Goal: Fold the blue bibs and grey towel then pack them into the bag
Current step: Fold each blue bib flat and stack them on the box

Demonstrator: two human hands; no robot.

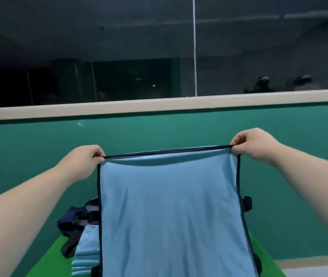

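A blue bib (171,206) with dark trim is held up in the air, above the green desk (45,262), by its two top corners. The left corner is pinched in the grip of the left hand (85,158), the right corner in the grip of the right hand (253,145). Both grips are closed tight on the trim, with fingers curled over the edge. The top edge is drawn nearly taut between them, so the cloth hangs flat and its side edges run straight down. It is judged that the bib is held this way to square it before a fold is made.

The lower edge of the bib falls below the picture and cannot be seen. A stack of folded blue cloths (85,256) lies on the desk just left of the hanging bib, and a dark bag (73,218) lies behind it, largely hidden by the cloth. No grey towel is seen.

Open air is left on both sides of the arms and ahead as far as the green wall (39,146). Bare desk is seen only at the near left, so room for laying the bib flat is judged narrow.
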